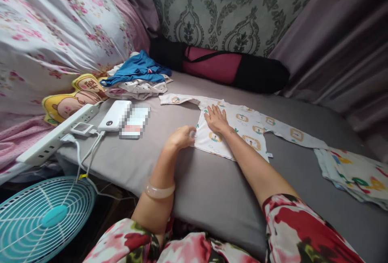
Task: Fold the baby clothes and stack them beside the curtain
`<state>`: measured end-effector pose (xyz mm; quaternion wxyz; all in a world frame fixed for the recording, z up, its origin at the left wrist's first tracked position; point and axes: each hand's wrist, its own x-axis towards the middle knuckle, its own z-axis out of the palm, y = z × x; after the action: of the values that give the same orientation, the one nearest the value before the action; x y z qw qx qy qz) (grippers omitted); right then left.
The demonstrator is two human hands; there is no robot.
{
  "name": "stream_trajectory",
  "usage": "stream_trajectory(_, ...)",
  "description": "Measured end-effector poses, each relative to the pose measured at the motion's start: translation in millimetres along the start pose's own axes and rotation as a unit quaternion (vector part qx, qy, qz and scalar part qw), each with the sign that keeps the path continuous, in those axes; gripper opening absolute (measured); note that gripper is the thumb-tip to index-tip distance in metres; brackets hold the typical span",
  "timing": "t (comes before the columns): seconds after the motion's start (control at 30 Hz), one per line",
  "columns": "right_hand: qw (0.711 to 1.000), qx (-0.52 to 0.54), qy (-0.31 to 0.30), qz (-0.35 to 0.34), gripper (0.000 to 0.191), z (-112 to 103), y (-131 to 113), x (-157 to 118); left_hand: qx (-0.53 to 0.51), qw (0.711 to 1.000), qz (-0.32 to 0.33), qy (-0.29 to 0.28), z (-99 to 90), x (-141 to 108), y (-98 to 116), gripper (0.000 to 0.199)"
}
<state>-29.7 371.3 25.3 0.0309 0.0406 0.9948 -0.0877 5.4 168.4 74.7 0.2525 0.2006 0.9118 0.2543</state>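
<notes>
where curtains (321, 32) hang, sheet (206, 186) bears shirt (242, 118).

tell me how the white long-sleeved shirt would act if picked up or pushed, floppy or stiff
The white long-sleeved shirt is probably floppy, since its cloth looks thin and soft. It is likely light for its size, being one spread-out garment. Pushed, it may wrinkle rather than roll, as it lies flat on the grey sheet.

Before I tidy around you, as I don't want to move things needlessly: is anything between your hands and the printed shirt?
Nothing visible: the right hand lies flat on the printed shirt, and the left hand is at its left edge. The folded clothes lie by the right cuff, away from both hands.
</notes>
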Motion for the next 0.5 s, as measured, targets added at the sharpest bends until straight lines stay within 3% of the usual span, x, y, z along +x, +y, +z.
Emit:
stream_trajectory(0.4, 0.996, 0.048, -0.01, -0.073, 0.065, 10.5, -53.1, -92.9, 0.009, 0.999, -0.012, 0.034, 3.0, 6.6, -8.2, 0.042)
stream_trajectory(0.5, 0.992, 0.089, -0.015, -0.086, 0.063, 13.2, -62.4, -107.4, 0.018, 0.991, -0.024, 0.131, 8.9, 13.4, -9.5, 0.038)
